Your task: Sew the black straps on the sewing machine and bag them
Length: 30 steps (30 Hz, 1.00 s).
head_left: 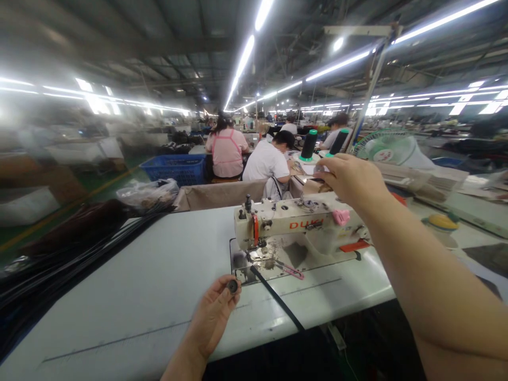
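Between the thumb and fingers of my left hand [216,307] is a small dark round bobbin [232,286], held above the table just left of the sewing machine's needle area. My right hand [353,177] reaches over the far right end of the sewing machine [286,217], its fingers closed together near the thread cones. Whatever those fingertips hold is too small to make out. Pink-handled thread snips [291,271] lie on the machine bed. A narrow black strip [275,296] runs from near the needle plate to the table's front edge.
Black thread cones [308,145] stand behind the machine. Long dark strips [79,270] hang over the table's left side. Beyond are a cloth-lined bin [218,196], a blue crate [174,168] and seated co-workers [265,161]. A green fan [384,148] stands at right.
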{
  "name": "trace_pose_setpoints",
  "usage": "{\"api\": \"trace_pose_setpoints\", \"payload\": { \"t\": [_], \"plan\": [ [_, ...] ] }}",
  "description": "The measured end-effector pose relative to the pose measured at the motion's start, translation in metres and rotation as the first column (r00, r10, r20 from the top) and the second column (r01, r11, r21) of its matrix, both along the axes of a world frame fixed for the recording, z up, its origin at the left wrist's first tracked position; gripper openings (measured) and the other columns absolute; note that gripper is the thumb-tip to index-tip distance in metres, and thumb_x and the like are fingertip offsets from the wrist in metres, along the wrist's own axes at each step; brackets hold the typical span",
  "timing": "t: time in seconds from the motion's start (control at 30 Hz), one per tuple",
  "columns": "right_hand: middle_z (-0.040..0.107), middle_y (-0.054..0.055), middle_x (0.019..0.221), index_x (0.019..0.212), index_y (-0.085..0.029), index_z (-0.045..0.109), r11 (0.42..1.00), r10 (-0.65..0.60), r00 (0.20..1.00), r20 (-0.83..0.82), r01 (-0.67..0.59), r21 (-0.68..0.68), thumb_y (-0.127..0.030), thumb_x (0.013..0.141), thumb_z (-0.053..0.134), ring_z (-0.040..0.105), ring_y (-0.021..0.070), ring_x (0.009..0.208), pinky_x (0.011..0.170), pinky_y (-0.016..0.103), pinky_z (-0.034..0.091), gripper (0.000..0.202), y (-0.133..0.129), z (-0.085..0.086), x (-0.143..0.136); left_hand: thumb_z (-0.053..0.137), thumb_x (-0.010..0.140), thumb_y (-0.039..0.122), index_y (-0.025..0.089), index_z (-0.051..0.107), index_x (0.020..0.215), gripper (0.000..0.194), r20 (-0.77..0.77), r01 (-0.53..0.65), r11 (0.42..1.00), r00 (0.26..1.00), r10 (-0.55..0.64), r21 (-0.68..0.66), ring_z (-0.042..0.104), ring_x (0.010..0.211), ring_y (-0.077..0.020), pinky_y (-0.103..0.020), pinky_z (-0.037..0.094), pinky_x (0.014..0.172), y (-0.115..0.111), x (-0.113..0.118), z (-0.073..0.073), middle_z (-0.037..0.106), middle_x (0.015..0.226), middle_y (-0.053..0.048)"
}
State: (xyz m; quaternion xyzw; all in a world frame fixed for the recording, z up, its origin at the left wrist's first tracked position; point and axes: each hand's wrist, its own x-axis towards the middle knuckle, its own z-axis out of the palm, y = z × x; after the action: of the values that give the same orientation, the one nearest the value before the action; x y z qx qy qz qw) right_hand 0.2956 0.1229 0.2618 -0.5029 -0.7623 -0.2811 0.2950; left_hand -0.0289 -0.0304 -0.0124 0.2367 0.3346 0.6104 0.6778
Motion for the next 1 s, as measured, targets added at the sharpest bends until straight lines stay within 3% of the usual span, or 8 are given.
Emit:
{"api": "trace_pose_setpoints", "payload": {
  "t": [0.1, 0.17, 0.27, 0.47, 0.6, 0.7, 0.87, 1.0],
  "plan": [
    [0.071, 0.005, 0.088, 0.104, -0.025, 0.076, 0.987, 0.154, 0.952, 0.266, -0.136, -0.083, -0.036, 0.099, 0.064, 0.058, 0.0198, 0.072, 0.061, 0.030, 0.031, 0.017, -0.034, 0.016, -0.016, 0.092, 0.074, 0.032, 0.019, 0.078, 0.103, 0.035, 0.008, -0.008, 1.000, 1.000, 0.008, 0.008, 0.064, 0.091, -0.0138, -0.028, 0.049, 0.089, 0.000, -0.001, -0.003, 0.072, 0.102, -0.006],
    [0.069, 0.004, 0.085, 0.108, -0.022, 0.074, 0.968, 0.249, 0.905, 0.346, -0.228, -0.101, -0.030, 0.102, 0.060, 0.058, 0.0181, 0.073, 0.063, 0.030, 0.033, 0.017, -0.068, 0.008, -0.034, 0.093, 0.073, 0.032, 0.019, 0.078, 0.104, 0.037, 0.015, -0.014, 1.000, 1.000, 0.014, 0.016, 0.064, 0.091, -0.0140, -0.028, 0.050, 0.090, -0.001, -0.002, -0.005, 0.072, 0.103, -0.006],
    [0.066, 0.004, 0.080, 0.109, -0.016, 0.072, 0.885, 0.463, 0.796, 0.390, -0.439, -0.155, -0.020, 0.105, 0.052, 0.057, 0.0171, 0.072, 0.066, 0.031, 0.038, 0.021, -0.121, -0.016, -0.063, 0.095, 0.070, 0.033, 0.018, 0.078, 0.105, 0.042, 0.020, -0.019, 1.000, 1.000, 0.019, 0.012, 0.066, 0.094, -0.0154, -0.029, 0.051, 0.092, -0.002, -0.003, -0.007, 0.073, 0.104, -0.007],
    [0.060, 0.000, 0.073, 0.099, -0.014, 0.071, 0.648, 0.758, 0.633, 0.157, -0.703, -0.292, -0.029, 0.106, 0.057, 0.052, 0.0156, 0.067, 0.066, 0.032, 0.039, 0.022, -0.190, -0.050, -0.104, 0.095, 0.068, 0.034, 0.018, 0.076, 0.103, 0.042, 0.015, -0.027, 0.999, 1.000, 0.027, 0.030, 0.066, 0.089, -0.0144, -0.025, 0.053, 0.084, -0.008, -0.004, -0.002, 0.073, 0.100, -0.005],
    [0.063, -0.001, 0.074, 0.099, -0.017, 0.073, 0.527, 0.805, 0.589, -0.073, -0.766, -0.368, -0.045, 0.102, 0.061, 0.056, 0.0169, 0.080, 0.098, 0.034, 0.042, 0.031, -0.203, -0.085, -0.127, 0.094, 0.069, 0.032, 0.020, 0.074, 0.102, 0.040, -0.011, -0.045, 0.996, 0.999, 0.046, 0.071, 0.065, 0.083, -0.0129, -0.024, 0.055, 0.077, -0.012, -0.003, 0.000, 0.072, 0.101, -0.003],
    [0.068, 0.000, 0.077, 0.096, -0.018, 0.073, 0.475, 0.755, 0.604, -0.255, -0.772, -0.422, -0.054, 0.094, 0.069, 0.059, 0.0172, 0.084, 0.112, 0.036, 0.036, 0.036, -0.209, -0.131, -0.143, 0.093, 0.072, 0.033, 0.021, 0.074, 0.104, 0.039, -0.006, -0.063, 0.993, 0.998, 0.064, 0.101, 0.064, 0.078, -0.0109, -0.021, 0.055, 0.071, -0.019, -0.004, -0.002, 0.071, 0.099, -0.002],
    [0.071, 0.002, 0.084, 0.097, -0.020, 0.075, 0.364, 0.429, 0.625, -0.652, -0.780, -0.509, -0.046, 0.095, 0.072, 0.061, 0.0177, 0.082, 0.084, 0.031, 0.045, 0.026, -0.212, -0.190, -0.152, 0.096, 0.067, 0.028, 0.022, 0.076, 0.103, 0.041, -0.036, -0.131, 0.987, 0.990, 0.135, 0.092, 0.068, 0.086, -0.0108, -0.021, 0.056, 0.080, -0.036, -0.010, 0.001, 0.073, 0.111, -0.004],
    [0.061, -0.001, 0.069, 0.096, -0.021, 0.077, 0.229, -0.095, 0.390, -0.916, -0.887, -0.401, -0.058, 0.094, 0.067, 0.053, 0.0156, 0.068, 0.069, 0.029, 0.041, 0.039, -0.199, -0.206, -0.147, 0.096, 0.066, 0.027, 0.022, 0.078, 0.104, 0.042, -0.107, -0.162, 0.982, 0.979, 0.172, 0.093, 0.072, 0.089, -0.0140, -0.025, 0.057, 0.085, -0.046, -0.009, 0.013, 0.077, 0.107, -0.006]
  ]
}}
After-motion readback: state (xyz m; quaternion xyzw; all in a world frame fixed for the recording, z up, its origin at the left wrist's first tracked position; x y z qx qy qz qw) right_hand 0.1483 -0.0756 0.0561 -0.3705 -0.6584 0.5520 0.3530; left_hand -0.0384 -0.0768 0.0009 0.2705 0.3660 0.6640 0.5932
